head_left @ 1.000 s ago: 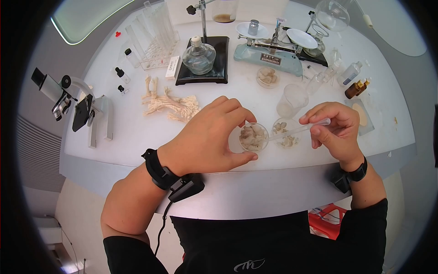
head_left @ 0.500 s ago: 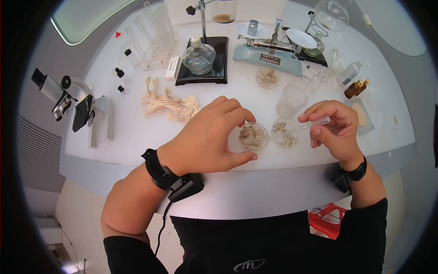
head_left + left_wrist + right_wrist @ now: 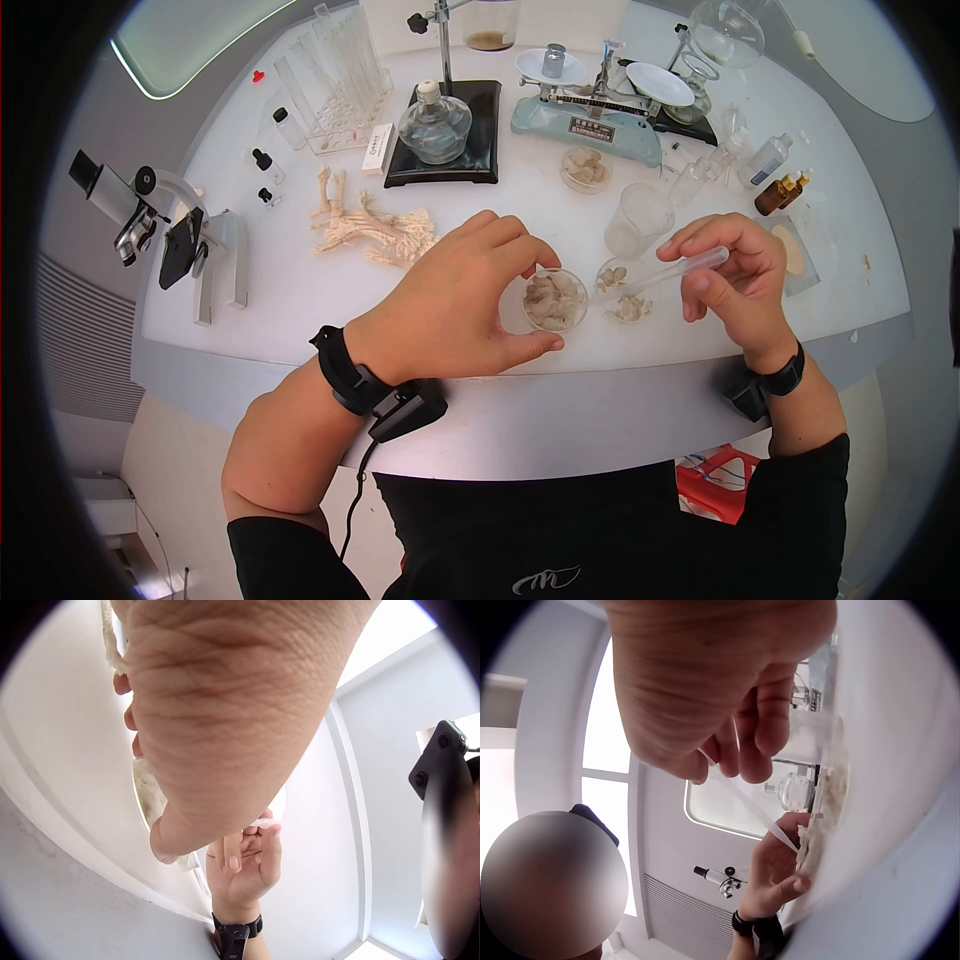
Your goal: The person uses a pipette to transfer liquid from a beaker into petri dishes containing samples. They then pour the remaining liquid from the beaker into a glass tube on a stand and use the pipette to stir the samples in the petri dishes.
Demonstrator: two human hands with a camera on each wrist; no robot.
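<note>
My left hand [image 3: 460,300] grips a round clear dish [image 3: 555,300] of pale, greyish lumps between thumb and fingers. In my right hand [image 3: 735,285] is a thin translucent rod or dropper [image 3: 690,268], pinched and slanting down leftward. Its lower end lies by the right rim of the held dish; in the right wrist view the rod [image 3: 754,808] reaches the lumps. A second dish [image 3: 626,292] with smaller pale pieces stands just to the right, partly under the rod.
Behind the dishes stand a clear beaker [image 3: 640,220], a third dish [image 3: 586,170] and a balance [image 3: 590,125]. A burner flask [image 3: 436,128] sits on a black stand base. Root-like strands [image 3: 375,225] lie left; a microscope [image 3: 190,230] is at far left. Brown bottles [image 3: 775,196] stand right.
My right hand's fingers have shifted slightly and the rod's upper end has risen a little, tilting it more steeply. My left hand and the dishes look unmoved.
</note>
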